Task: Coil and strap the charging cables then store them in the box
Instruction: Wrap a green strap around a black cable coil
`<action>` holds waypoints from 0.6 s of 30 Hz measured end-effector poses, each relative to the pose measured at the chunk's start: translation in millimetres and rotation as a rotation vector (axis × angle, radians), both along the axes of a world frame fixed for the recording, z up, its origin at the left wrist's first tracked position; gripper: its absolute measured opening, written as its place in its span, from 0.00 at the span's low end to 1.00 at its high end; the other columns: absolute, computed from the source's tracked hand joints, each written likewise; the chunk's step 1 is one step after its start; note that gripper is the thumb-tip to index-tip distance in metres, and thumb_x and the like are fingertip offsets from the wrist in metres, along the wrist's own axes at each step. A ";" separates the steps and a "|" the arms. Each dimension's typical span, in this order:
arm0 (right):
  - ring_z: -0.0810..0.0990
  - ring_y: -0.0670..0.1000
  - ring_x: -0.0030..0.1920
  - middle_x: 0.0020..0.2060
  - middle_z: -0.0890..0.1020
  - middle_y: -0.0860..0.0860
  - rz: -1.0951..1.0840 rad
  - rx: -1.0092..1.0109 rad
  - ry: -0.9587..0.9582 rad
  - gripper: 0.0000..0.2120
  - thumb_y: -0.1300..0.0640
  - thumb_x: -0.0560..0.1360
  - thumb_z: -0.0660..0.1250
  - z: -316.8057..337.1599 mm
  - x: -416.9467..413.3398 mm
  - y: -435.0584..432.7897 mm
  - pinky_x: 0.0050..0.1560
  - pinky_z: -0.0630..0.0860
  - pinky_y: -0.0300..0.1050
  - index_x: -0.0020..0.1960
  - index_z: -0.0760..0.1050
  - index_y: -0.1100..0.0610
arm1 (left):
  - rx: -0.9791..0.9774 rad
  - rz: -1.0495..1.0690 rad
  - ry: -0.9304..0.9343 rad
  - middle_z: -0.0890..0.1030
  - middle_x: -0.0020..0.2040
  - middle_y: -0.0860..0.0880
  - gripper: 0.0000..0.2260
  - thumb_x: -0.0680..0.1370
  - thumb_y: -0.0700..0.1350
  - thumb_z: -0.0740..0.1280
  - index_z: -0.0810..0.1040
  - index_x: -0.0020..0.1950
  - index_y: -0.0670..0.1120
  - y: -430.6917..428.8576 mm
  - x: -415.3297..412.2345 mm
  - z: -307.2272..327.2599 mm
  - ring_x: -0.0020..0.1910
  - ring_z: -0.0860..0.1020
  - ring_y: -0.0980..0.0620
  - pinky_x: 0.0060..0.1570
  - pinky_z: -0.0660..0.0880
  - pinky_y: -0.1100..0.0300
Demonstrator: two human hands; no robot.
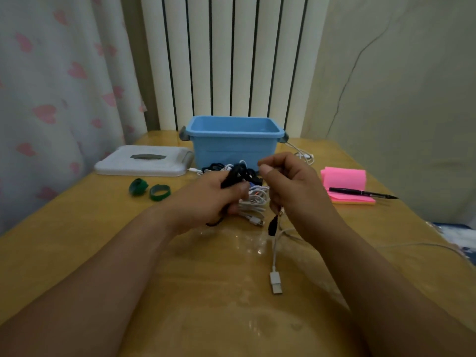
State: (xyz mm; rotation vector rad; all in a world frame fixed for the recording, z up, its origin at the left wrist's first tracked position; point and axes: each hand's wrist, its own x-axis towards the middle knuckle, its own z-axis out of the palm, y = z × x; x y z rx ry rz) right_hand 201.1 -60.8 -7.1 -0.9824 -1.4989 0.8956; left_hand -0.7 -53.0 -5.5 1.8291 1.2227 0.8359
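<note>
My left hand (213,199) grips a coiled black cable (235,175) above the table. My right hand (291,186) has its fingers curled round the same cable's loose end, whose black plug (272,225) hangs below the palm. Under both hands lies a heap of white cables (253,202), and a white USB plug (276,280) trails toward me. The open blue box (233,146) stands just behind the heap. Two green straps (149,190) lie to the left.
The box's white lid (144,161) lies flat at the left of the box. A pink notepad (347,186) with a black pen (360,193) sits at the right. Another white cable (305,155) curls beside the box's right end. A radiator and curtain stand behind the table.
</note>
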 end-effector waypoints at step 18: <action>0.87 0.55 0.48 0.50 0.88 0.59 0.105 -0.165 0.150 0.09 0.58 0.83 0.68 -4.2 -1.0 3.7 0.50 0.85 0.50 0.57 0.81 0.63 | 0.016 -0.099 -0.162 0.87 0.53 0.58 0.13 0.82 0.52 0.73 0.79 0.66 0.54 -7.9 19.5 -4.8 0.53 0.85 0.61 0.56 0.81 0.58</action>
